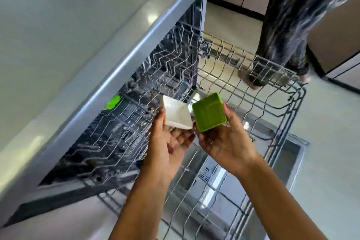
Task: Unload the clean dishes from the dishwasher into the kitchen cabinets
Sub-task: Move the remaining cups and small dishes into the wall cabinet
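Both bare forearms reach forward, hands close together (fingers nearly touching). The left hand (167, 142), palm up, pinches a white dish (176, 115) under its thumb. The right hand (226, 142) grips a green dish (209, 112).

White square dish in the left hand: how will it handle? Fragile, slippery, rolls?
Likely rigid and breakable: the white square dish looks like thick glazed ceramic. Its glossy surface may be slippery, and the left hand grips it along one side, so a firmer hold seems wise. Square and shallow, it probably won't roll if set down.
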